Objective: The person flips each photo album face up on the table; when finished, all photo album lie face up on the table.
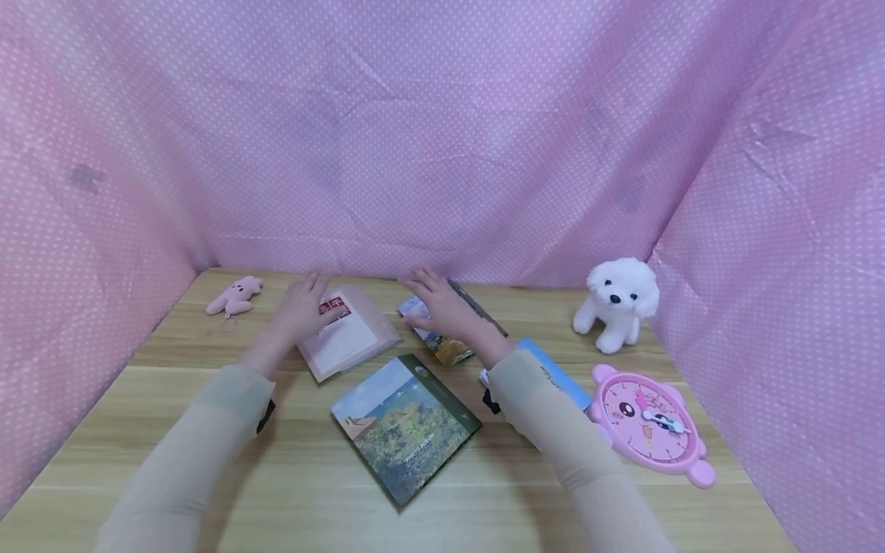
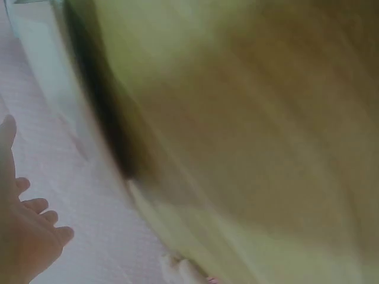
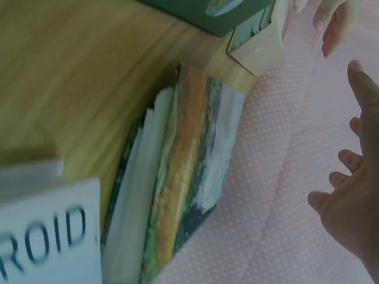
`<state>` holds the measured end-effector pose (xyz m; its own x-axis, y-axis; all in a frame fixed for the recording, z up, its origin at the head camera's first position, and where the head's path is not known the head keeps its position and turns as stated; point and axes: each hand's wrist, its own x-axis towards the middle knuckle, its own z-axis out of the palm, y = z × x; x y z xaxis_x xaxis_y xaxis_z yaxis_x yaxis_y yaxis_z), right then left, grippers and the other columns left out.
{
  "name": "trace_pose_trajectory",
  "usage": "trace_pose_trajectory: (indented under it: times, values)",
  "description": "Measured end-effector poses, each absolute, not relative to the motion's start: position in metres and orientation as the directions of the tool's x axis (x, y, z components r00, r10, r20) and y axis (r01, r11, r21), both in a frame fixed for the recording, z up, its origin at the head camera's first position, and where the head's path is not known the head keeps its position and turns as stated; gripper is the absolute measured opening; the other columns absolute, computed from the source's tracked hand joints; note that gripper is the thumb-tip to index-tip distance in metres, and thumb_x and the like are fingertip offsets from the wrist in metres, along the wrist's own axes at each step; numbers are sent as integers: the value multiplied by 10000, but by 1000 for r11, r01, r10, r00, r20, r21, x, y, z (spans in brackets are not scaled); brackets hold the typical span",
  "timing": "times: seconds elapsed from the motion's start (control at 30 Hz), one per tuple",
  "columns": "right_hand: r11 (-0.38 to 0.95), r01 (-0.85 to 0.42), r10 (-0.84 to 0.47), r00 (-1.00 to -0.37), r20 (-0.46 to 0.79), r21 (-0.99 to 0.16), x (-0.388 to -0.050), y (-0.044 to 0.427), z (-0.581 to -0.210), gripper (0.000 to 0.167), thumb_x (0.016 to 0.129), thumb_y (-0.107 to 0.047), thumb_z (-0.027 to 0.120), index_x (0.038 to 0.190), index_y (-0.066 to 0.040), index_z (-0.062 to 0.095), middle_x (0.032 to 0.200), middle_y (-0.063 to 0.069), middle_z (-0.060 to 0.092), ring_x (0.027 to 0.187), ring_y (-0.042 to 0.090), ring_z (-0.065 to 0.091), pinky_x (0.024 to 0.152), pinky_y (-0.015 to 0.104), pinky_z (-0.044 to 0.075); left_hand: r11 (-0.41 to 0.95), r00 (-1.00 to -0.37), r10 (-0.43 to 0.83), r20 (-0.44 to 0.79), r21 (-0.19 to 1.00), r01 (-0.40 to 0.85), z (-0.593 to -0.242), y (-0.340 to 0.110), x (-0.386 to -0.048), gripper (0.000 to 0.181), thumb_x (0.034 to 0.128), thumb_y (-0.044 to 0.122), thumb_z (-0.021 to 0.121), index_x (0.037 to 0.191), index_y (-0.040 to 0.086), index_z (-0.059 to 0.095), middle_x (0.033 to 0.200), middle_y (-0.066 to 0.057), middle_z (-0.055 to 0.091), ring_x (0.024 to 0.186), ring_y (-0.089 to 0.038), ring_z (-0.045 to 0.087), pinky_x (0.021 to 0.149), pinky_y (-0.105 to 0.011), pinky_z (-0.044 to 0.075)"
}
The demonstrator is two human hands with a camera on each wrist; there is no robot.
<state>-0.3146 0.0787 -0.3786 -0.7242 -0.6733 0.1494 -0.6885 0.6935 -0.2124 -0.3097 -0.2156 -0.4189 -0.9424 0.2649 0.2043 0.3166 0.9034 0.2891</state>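
- From where I stand, the person's left grip [image 1: 304, 307] is spread loosely, fingers extended, over the left side of a pale album [image 1: 349, 347] with a red label; I can't tell whether it touches the cover.
- That pale album lies near the bench's [image 1: 290, 476] far edge, left of its middle.
- The right grip [image 1: 442, 307] is likewise loose, fingers stretched towards the far edge, above a small painted album [image 1: 451, 349]. In the right wrist's view the hand looks apart from that album, whose pale pages show between its covers.
- A larger photo album [image 1: 408, 430] lies askew mid-bench, between the two forearms and closer to the near edge than the other two albums, its dark green band towards the right.
- A blue-covered item [image 1: 553, 372] is partly hidden behind the right sleeve [image 1: 553, 422], towards the right edge.
- Just beside it, a pink toy clock [image 1: 650, 418] lies face up along the right edge.
- A white plush dog [image 1: 618, 303] sits near the far right corner.
- A small pink plush [image 1: 237, 296] lies near the far left corner.
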Motion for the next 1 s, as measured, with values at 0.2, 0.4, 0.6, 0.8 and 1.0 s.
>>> trace_pose_trajectory:
  times: [0.2,0.4,0.6,0.8,1.0]
  values:
    - [637,-691,-711,-698,85,-341,-324,64,-397,766,876,-412,644,1498,-193,254,1587,58,106,1462,255,-1,1162,454,203,890,-963,228,142,370,265,-432,-221,-316,825,916,382,591,1499,18,135,1510,-325,97,1363,-521,123,1105,-637,122]
    - [603,-698,-755,-656,8,-385,-332,53,-415,766,886,-363,650,1505,-172,243,1582,102,121,1455,262,96,1162,435,212,877,-980,188,71,437,200,-440,-221,-317,817,916,415,580,1490,-3,176,1513,-320,102,1359,-530,130,1091,-651,138]
    - [626,-673,-765,-628,-143,-394,-336,48,-422,782,885,-393,640,1514,-211,214,1587,89,107,1457,238,79,1171,434,166,876,-984,176,18,453,165,-444,-219,-318,832,905,491,559,1489,16,205,1521,-296,125,1373,-505,128,1061,-689,148]
    - [665,-650,-742,-631,-227,-368,-339,44,-427,790,865,-437,644,1509,-245,229,1571,73,189,1450,240,129,1172,415,181,881,-983,185,6,443,169,-449,-223,-322,838,895,516,558,1464,-20,257,1497,-318,175,1355,-514,164,1073,-674,138]
    - [695,-634,-715,-659,-234,-338,-341,41,-434,688,912,-396,596,1498,-244,270,1544,35,278,1439,249,178,1164,406,218,879,-978,207,27,434,198,-451,-225,-327,812,877,488,605,1429,-38,325,1455,-319,276,1330,-505,226,1090,-637,159]
